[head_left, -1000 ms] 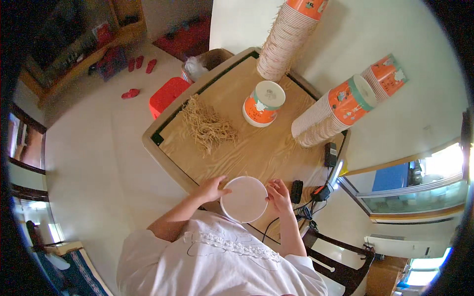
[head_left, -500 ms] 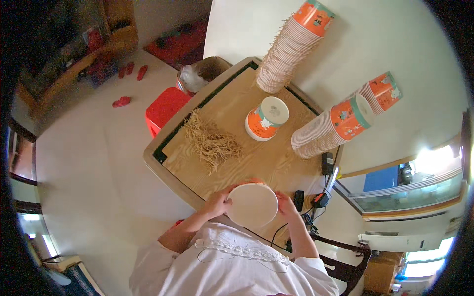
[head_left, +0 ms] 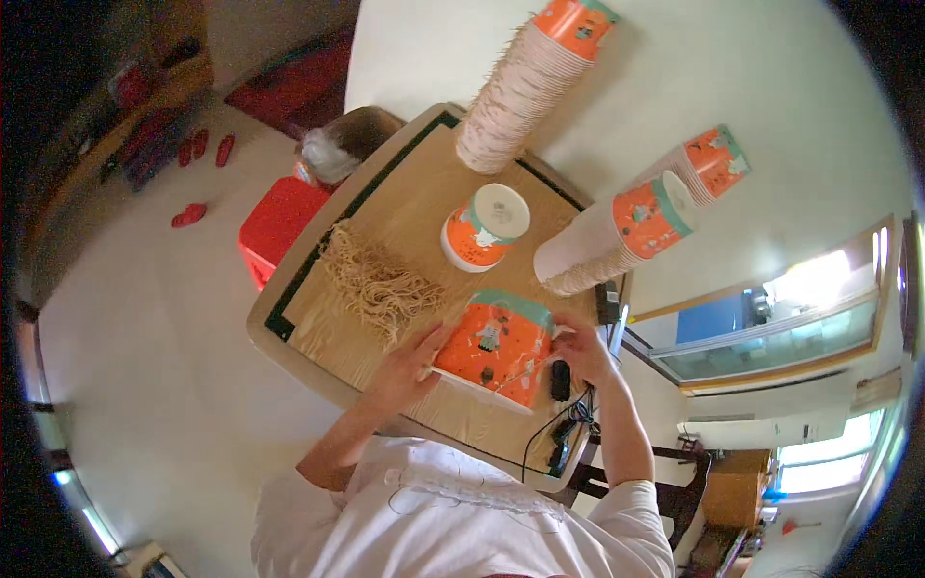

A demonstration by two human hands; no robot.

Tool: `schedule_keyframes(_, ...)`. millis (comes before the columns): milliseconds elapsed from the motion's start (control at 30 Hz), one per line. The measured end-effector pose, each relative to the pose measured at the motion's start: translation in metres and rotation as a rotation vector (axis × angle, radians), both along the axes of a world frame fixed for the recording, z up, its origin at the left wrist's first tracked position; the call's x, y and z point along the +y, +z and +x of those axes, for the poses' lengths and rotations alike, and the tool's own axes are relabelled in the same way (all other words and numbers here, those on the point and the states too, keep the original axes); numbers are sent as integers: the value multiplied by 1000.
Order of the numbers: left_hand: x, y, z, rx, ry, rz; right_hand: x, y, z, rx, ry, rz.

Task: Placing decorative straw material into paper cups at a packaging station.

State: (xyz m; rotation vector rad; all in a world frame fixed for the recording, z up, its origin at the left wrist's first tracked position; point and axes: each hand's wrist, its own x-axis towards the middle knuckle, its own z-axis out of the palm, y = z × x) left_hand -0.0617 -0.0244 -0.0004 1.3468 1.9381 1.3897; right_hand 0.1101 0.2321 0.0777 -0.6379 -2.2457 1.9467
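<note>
Between my two hands is an orange paper bucket [head_left: 493,349] with a teal band and printed figures, its white rim toward me and its teal end away. My left hand [head_left: 409,371] grips the rim side at the left, fingers closed against it. At the right, my right hand [head_left: 582,349] has its fingers bent round the bucket's edge. A thin pale strand runs along the bucket's side near the right hand; whether the fingers pinch it is unclear. Beyond lies a loose pile of tan twine [head_left: 378,281]. Another orange bucket [head_left: 485,229] stands upside down on the wooden table [head_left: 332,332].
Tall stacks of nested buckets, one stack [head_left: 520,96] at the far side, another stack [head_left: 612,234] at the right and a third stack [head_left: 711,162] behind it. Black adapters and cables [head_left: 568,424] lie at the right edge. A red stool [head_left: 279,226] stands left of the table.
The bucket has been turned over: its open mouth faced up before, and now its printed side shows. Both hands have risen with it, and the head view has shifted.
</note>
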Motion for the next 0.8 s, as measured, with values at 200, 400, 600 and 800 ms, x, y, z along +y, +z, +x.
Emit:
schedule_keyframes(200,25,-38,12,-120,121,3,48,153,27,38,-337,1015)
schedule_keyframes(400,50,-87,51,17,148,-75,143,239,39,157,-729,1487)
schedule_keyframes(600,66,-106,73,41,124,-174,210,201,20,207,-608,1701)
schedule_keyframes(800,75,-121,76,5,164,-263,214,174,17,62,-616,1590)
